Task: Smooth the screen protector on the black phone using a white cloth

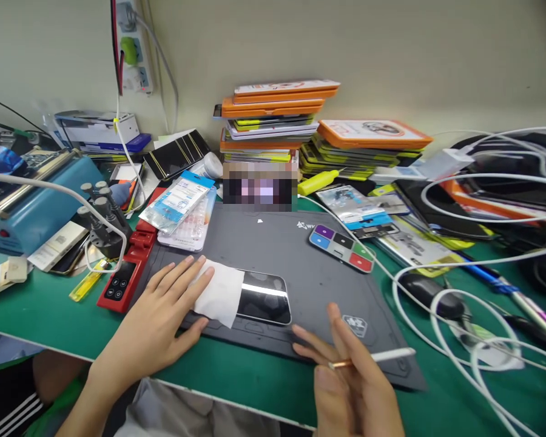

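Observation:
A smartphone (269, 297) with a dark, glossy screen lies on the grey work mat (255, 237). A white wipe (219, 296) covers its left part. My left hand (159, 321) rests at that end with fingers stretched and spread, the fingertips on or beside the wipe's left edge. In my right hand (355, 382), just off the phone's lower right corner, is a slim white pen-like tool (394, 354) with a copper-coloured end, held between thumb and fingers. Its exact kind I cannot make out.
A red device (121, 285) with buttons stands left of the mat. A multicoloured panel (341, 247) lies on the mat's right side. Orange cases (277, 108) are stacked behind. White cables (437, 297) loop over the right side, near a black mouse (430, 294).

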{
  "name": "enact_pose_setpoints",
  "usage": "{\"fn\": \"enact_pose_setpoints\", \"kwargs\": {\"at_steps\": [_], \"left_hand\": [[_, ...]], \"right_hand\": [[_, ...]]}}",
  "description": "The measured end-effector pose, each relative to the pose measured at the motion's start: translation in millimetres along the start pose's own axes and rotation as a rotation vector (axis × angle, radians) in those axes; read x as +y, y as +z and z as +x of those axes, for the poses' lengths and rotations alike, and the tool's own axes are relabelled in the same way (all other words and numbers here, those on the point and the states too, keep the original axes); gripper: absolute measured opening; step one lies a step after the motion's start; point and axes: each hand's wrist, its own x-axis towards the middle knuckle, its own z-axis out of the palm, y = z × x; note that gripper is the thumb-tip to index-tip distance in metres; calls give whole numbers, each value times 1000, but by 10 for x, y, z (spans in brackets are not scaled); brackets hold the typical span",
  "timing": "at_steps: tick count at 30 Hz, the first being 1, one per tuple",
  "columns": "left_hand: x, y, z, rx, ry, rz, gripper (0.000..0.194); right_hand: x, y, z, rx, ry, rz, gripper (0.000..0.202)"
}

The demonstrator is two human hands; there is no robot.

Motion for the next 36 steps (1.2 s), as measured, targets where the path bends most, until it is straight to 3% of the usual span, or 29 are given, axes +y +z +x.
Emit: {"fn": "enact_pose_setpoints", "kwargs": {"at_steps": [6,9,12,17,21,27,31,36], "left_hand": [[-5,-116,-92,51,-105,-243,75],[53,-163,-243,250,-190,-456,50],[157,-98,-368,431,-221,-365,33],[279,91,-397,325,-187,-11,40],[260,134,-376,287,-224,40,47],[277,110,-395,157,-175,163,54],[349,157,-477,157,-177,196,53],[406,199,-574,171,-160,242,56]], "right_hand": [[155,-19,35,-76,-65,-38,57],[164,-29,58,-90,-48,-8,62],[162,-39,45,-84,-28,43,65],[174,-39,14,-89,-5,10,61],[216,-24,33,-112,5,-56,56],[246,-8,27,-53,-95,-76,44],[229,12,-5,-4,-166,-70,34],[216,-114,-176,-1,-311,-241,40]]}}
